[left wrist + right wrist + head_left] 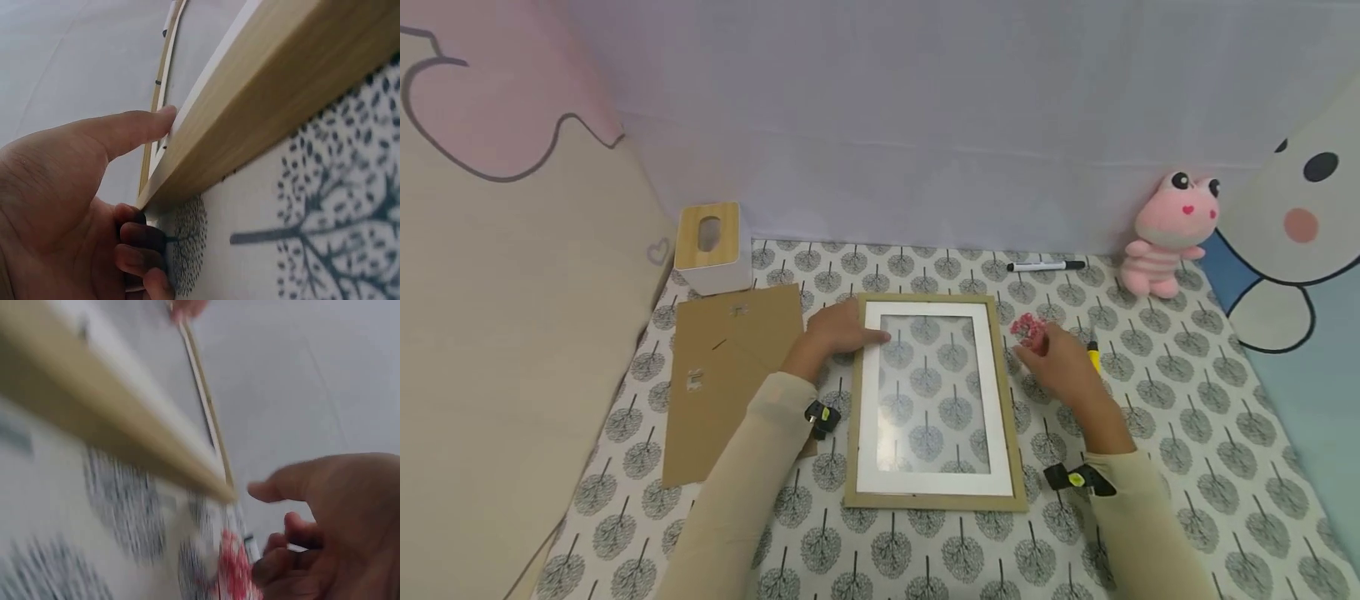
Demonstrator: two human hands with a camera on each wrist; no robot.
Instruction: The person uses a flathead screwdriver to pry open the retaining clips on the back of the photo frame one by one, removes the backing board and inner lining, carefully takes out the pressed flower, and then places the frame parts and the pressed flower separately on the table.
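A wooden picture frame (1017,442) with a white mat lies on the patterned cloth, its pane showing the printed trees beneath. My left hand (841,327) grips its upper left side; in the left wrist view the thumb (147,127) lies over the edge and the curled fingers sit against the outside. To the right of the frame, my right hand (1063,367) is beside a small red-and-white cluster (1027,328) that looks like tiny flowers. In the blurred right wrist view, the thumb (281,485) stands apart from the bent fingers, and the red cluster (232,569) shows beyond them.
A brown backing board (730,392) with metal clips lies left of the frame. Behind it stands a tissue box (709,242) with a wooden lid. A marker (1047,266), a pink plush frog (1168,225) and a yellow-handled tool (1093,357) are on the right.
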